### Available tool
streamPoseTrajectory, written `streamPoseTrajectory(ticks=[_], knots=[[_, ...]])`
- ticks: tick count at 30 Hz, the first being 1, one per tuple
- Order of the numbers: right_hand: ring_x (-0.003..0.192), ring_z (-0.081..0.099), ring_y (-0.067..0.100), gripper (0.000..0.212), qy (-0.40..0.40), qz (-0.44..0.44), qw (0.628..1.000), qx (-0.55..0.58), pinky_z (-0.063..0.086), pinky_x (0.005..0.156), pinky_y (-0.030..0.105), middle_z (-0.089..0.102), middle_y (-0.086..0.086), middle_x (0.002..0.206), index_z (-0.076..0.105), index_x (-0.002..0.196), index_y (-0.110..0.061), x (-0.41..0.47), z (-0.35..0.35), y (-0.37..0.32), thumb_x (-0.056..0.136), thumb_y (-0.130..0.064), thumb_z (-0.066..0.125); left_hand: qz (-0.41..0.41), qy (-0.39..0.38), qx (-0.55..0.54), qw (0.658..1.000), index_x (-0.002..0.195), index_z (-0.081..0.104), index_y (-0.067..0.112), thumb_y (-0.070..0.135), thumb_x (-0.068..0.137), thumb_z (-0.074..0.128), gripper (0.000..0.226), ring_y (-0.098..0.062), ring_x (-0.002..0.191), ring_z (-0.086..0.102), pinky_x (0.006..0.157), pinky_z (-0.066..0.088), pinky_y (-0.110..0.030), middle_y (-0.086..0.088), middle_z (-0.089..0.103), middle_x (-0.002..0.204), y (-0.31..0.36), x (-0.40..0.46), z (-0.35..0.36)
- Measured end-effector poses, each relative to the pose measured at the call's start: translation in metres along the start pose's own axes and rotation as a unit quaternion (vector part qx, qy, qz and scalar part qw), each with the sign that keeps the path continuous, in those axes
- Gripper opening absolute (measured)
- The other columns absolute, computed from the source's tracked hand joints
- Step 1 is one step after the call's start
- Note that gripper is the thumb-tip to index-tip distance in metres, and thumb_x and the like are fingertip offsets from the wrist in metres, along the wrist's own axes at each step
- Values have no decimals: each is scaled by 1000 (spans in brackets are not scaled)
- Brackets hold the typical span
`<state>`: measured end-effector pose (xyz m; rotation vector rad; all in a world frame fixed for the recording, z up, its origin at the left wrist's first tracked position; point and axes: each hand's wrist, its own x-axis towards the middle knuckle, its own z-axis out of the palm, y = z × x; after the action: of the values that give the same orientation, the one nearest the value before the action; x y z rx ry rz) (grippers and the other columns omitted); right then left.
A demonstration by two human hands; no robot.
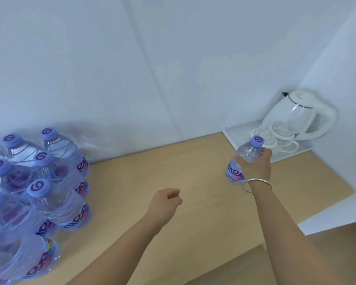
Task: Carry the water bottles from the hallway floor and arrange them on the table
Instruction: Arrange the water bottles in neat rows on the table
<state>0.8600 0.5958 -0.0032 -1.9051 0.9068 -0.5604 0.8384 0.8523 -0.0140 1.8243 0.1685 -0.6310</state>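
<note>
My right hand grips a clear water bottle with a purple cap around its shoulder, upright on the light wooden table just in front of the white tray. My left hand hovers over the middle of the table with its fingers curled, holding nothing. On the left side of the table stands a plastic-wrapped pack of several water bottles with purple caps and purple labels.
A white tray in the back right corner holds a white electric kettle and white cups. White walls close in the table at the back and right. The table's front right edge drops to a lower wooden surface.
</note>
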Motion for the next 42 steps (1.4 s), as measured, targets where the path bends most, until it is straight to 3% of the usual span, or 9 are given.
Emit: streamPoseTrajectory(ticks=[11, 16, 20, 25, 28, 31, 34, 39, 42], knots=[[83, 52, 20, 54, -9, -17, 1000, -3, 37, 73, 28, 53, -5, 99, 41, 106, -22, -42, 4, -5, 67, -29, 79, 40, -43, 19, 998, 123, 59, 11, 6, 86, 60, 37, -9, 100, 54, 82, 35, -17, -2, 61, 115, 15, -3, 12], [83, 53, 14, 52, -39, -48, 998, 15, 38, 72, 26, 52, -15, 85, 46, 101, -25, -69, 1, -27, 63, -30, 82, 53, -53, 14, 997, 126, 57, 10, 7, 85, 61, 41, -7, 99, 54, 80, 37, -17, -1, 61, 117, 15, -9, 10], [87, 59, 7, 46, -103, -64, 990, 69, 45, 75, 22, 60, -15, 93, 50, 89, -35, -90, -1, -58, 59, -30, 84, 74, -62, 4, 995, 131, 52, 14, 16, 84, 66, 49, -8, 106, 53, 84, 39, -19, 5, 56, 123, 12, -13, -6], [84, 67, 14, 32, -201, -72, 964, 157, 54, 73, 27, 71, -2, 90, 64, 88, -24, -121, 9, -100, 63, -23, 83, 106, -78, -48, 990, 133, 49, 24, 23, 75, 77, 65, -9, 123, 49, 98, 43, -31, 13, 57, 128, 6, -25, -47], [75, 68, 8, 27, -250, -80, 947, 184, 52, 60, 17, 72, -3, 84, 67, 89, -18, -139, 21, -121, 66, -23, 80, 107, -147, -95, 979, 119, 58, 27, 31, 61, 80, 61, -12, 109, 60, 97, 47, -32, 8, 68, 113, 1, -39, -76], [75, 66, 13, 33, -288, -49, 934, 206, 52, 64, 24, 70, 14, 92, 66, 96, -7, -155, 37, -134, 70, -24, 78, 107, -219, -176, 954, 102, 65, 17, 33, 53, 79, 53, -12, 90, 65, 83, 52, -25, 2, 71, 95, -7, -55, -97], [79, 61, 17, 52, -318, -42, 925, 203, 50, 71, 32, 61, 22, 88, 60, 100, -1, -169, 51, -145, 65, -34, 80, 102, -220, -228, 943, 105, 63, 6, 31, 52, 76, 60, -16, 88, 67, 81, 52, -25, -6, 72, 95, -14, -67, -113], [86, 66, 17, 54, -394, -94, 905, 132, 54, 77, 36, 66, 2, 92, 55, 93, -11, -184, 71, -160, 61, -50, 72, 88, -204, -267, 938, 109, 63, 4, 47, 34, 90, 91, -21, 90, 68, 80, 55, -27, -11, 70, 101, -26, -85, -138], [92, 67, 20, 54, -429, -109, 891, 101, 55, 80, 41, 67, 6, 100, 54, 93, -14, -191, 83, -163, 62, -55, 73, 77, -186, -264, 943, 109, 63, 4, 42, 40, 86, 82, -21, 91, 67, 82, 55, -28, -11, 70, 101, -36, -93, -148]])
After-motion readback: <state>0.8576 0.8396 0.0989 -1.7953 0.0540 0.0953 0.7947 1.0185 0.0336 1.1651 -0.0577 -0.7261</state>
